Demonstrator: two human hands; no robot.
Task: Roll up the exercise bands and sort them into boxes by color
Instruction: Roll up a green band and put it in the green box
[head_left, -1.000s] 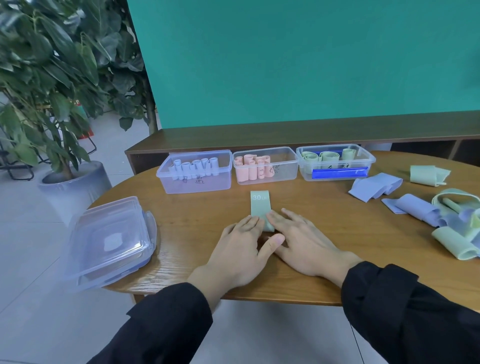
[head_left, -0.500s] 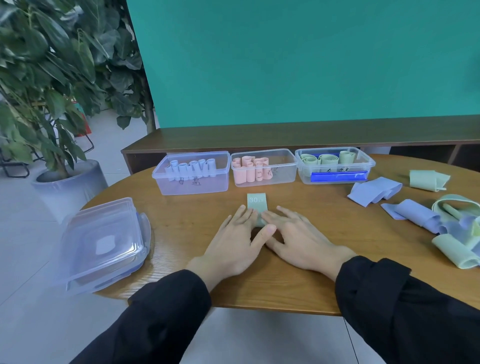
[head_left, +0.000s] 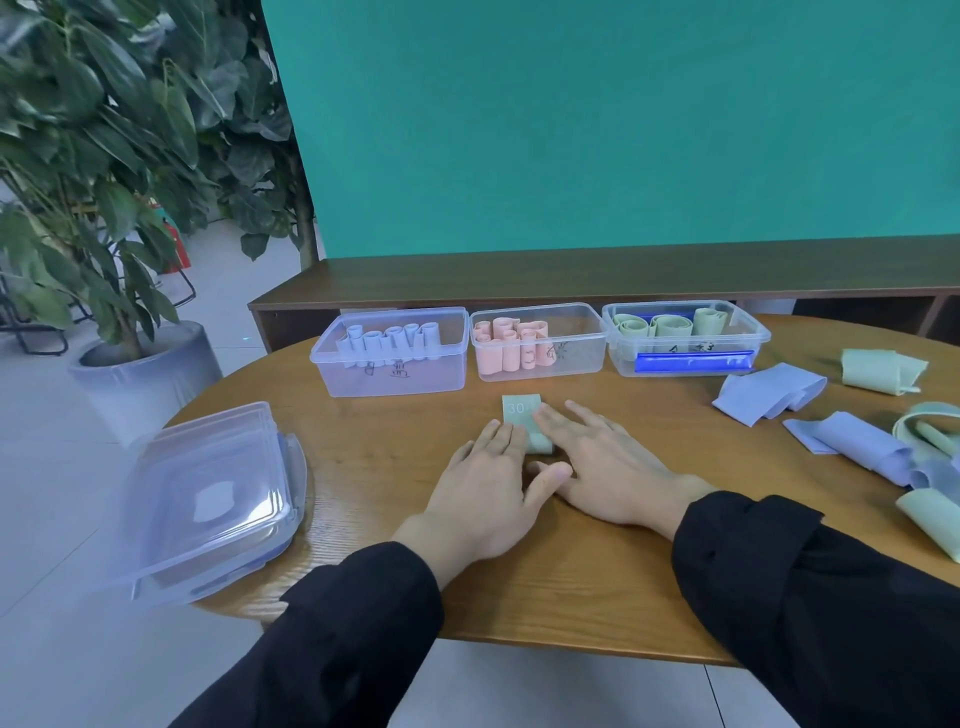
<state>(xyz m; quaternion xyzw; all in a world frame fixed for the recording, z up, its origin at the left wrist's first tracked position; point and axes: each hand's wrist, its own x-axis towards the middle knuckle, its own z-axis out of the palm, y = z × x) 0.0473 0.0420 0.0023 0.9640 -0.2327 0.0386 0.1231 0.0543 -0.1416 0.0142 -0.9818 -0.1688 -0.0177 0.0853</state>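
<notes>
A pale green band (head_left: 519, 407) printed "30" lies on the round wooden table (head_left: 395, 467), mostly rolled. My left hand (head_left: 485, 483) and my right hand (head_left: 605, 467) lie flat side by side, fingertips pressing on the roll. Behind it stand three clear boxes: the left box (head_left: 392, 376) with blue rolls, the middle box (head_left: 566, 366) with pink rolls, the right box (head_left: 685, 358) with green rolls. Loose blue bands (head_left: 769, 389) and green bands (head_left: 878, 370) lie at the right.
Stacked clear lids (head_left: 208, 499) overhang the table's left edge. A potted plant (head_left: 93, 208) stands on the floor to the left. A low dark wooden shelf (head_left: 571, 275) and a teal wall run behind the table.
Both hands have slid forward, away from me, rolling the green band; less of its flat end shows than before.
</notes>
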